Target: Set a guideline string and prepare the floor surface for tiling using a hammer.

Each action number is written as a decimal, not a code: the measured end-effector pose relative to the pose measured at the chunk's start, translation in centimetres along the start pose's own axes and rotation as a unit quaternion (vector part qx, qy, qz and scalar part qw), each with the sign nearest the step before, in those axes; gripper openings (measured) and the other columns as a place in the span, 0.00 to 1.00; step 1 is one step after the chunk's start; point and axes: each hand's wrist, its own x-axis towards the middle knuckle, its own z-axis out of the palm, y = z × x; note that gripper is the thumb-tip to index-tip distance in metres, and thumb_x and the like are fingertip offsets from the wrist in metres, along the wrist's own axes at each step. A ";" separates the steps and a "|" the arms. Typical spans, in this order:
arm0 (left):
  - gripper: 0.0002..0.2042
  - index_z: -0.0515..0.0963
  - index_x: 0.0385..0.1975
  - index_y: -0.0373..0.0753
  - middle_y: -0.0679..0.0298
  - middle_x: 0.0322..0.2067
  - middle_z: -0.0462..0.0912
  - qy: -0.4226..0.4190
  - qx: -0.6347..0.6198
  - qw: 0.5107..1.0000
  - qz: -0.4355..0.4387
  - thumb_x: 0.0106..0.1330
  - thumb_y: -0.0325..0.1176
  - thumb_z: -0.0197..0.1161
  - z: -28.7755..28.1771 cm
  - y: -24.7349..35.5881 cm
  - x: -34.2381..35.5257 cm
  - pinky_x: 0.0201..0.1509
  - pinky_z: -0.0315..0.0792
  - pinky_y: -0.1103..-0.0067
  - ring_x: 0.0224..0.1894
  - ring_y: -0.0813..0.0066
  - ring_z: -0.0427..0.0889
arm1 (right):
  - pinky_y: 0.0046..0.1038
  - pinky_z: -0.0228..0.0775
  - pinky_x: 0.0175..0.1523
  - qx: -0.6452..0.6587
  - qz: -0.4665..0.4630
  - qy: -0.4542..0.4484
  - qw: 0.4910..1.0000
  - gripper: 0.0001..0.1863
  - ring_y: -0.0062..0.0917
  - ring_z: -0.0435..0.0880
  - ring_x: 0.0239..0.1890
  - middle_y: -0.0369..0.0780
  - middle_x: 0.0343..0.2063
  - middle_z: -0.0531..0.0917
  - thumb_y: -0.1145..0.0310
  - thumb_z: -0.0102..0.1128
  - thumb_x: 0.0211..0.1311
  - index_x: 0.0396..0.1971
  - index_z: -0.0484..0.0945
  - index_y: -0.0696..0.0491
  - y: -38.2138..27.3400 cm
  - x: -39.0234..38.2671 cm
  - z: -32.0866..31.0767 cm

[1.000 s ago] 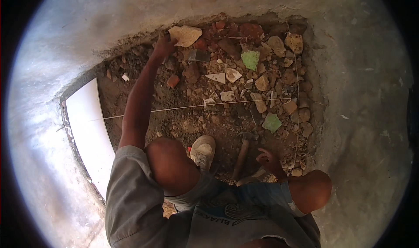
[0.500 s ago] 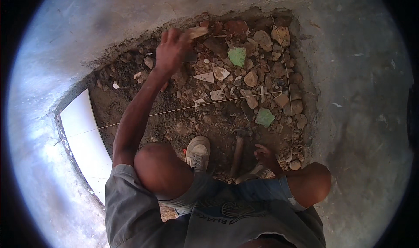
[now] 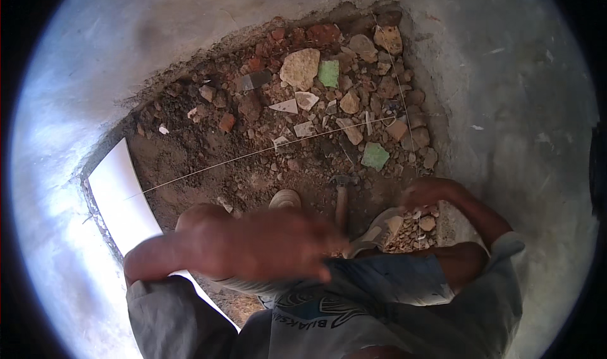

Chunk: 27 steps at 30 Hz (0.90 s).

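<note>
Blurred by motion, my left hand (image 3: 278, 242) passes in front of my knee and lap; what its fingers do is smeared. My right hand (image 3: 427, 193) hovers on the right beside small stones, knuckles up and fingers bent downward, mostly hidden from view. Among the rubble at the far side lies a large pale stone (image 3: 300, 68), next to a green tile piece (image 3: 329, 73). A hammer (image 3: 342, 201) with a wooden handle rests on the dirt between my shoes, away from both hands. A thin string (image 3: 253, 158) stretches across the ground.
Grey walls (image 3: 506, 106) enclose the pit. A white panel (image 3: 117, 179) stands at the left edge. Broken white tile pieces (image 3: 284, 106), another green piece (image 3: 375, 156) and brick lumps (image 3: 324, 33) lie among the stones. A second string (image 3: 401, 90) runs along the right side.
My left hand has let go of the pale stone, which now lies in the far rubble, and has swung back toward my lap. My right hand has moved up and right. The view has shifted slightly.
</note>
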 end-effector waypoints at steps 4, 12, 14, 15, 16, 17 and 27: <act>0.29 0.63 0.68 0.38 0.50 0.51 0.77 0.018 -0.047 0.988 0.149 0.74 0.50 0.52 2.4 3.1 0.9 0.55 0.75 0.59 0.53 0.51 0.79 | 0.41 0.76 0.46 -0.067 0.018 0.048 0.996 0.36 0.35 0.85 0.36 0.45 0.31 0.84 0.34 0.49 0.67 0.38 0.85 0.58 -7.9 6.9 1.7; 0.26 0.69 0.64 0.39 0.51 0.45 0.80 0.069 0.080 0.994 0.024 0.68 0.41 0.62 2.7 0.4 -0.3 0.59 0.73 0.59 0.54 0.51 0.79 | 0.49 0.73 0.57 0.097 0.118 0.477 0.865 0.33 0.47 0.81 0.54 0.50 0.46 0.82 0.49 0.67 0.58 0.58 0.73 0.55 -12.0 20.6 14.7; 0.26 0.69 0.64 0.38 0.51 0.45 0.80 0.060 0.077 0.994 0.042 0.68 0.41 0.62 3.1 0.5 -0.7 0.58 0.73 0.60 0.54 0.50 0.79 | 0.49 0.72 0.58 0.084 0.169 0.561 0.806 0.37 0.48 0.79 0.56 0.50 0.51 0.80 0.54 0.70 0.55 0.61 0.67 0.55 -11.3 22.1 16.6; 0.26 0.69 0.63 0.38 0.51 0.45 0.80 0.065 0.077 0.993 0.054 0.67 0.41 0.62 3.3 0.7 -0.9 0.57 0.73 0.60 0.53 0.50 0.79 | 0.50 0.72 0.59 0.163 0.180 0.571 0.785 0.38 0.49 0.79 0.56 0.51 0.52 0.79 0.55 0.70 0.55 0.62 0.65 0.55 -11.0 22.6 17.1; 0.26 0.69 0.63 0.38 0.51 0.44 0.81 0.091 0.072 0.990 0.076 0.67 0.41 0.62 3.6 0.8 -1.1 0.57 0.73 0.60 0.53 0.50 0.79 | 0.50 0.71 0.59 0.246 0.212 0.544 0.774 0.39 0.50 0.78 0.57 0.51 0.54 0.78 0.55 0.69 0.55 0.63 0.62 0.55 -10.7 23.0 17.4; 0.26 0.70 0.63 0.38 0.51 0.44 0.81 0.078 0.077 0.992 0.068 0.67 0.40 0.62 4.0 1.0 -1.4 0.56 0.74 0.60 0.53 0.50 0.80 | 0.50 0.71 0.59 0.323 0.245 0.510 0.758 0.40 0.51 0.78 0.57 0.52 0.55 0.76 0.56 0.69 0.55 0.64 0.60 0.55 -10.6 23.2 17.4; 0.24 0.71 0.60 0.39 0.56 0.40 0.80 0.068 0.132 0.984 0.098 0.65 0.38 0.62 5.4 2.1 -3.6 0.54 0.74 0.63 0.50 0.58 0.81 | 0.33 0.71 0.57 0.389 -0.143 0.683 0.601 0.30 0.33 0.77 0.55 0.51 0.55 0.75 0.64 0.60 0.69 0.65 0.62 0.64 -20.0 14.5 8.5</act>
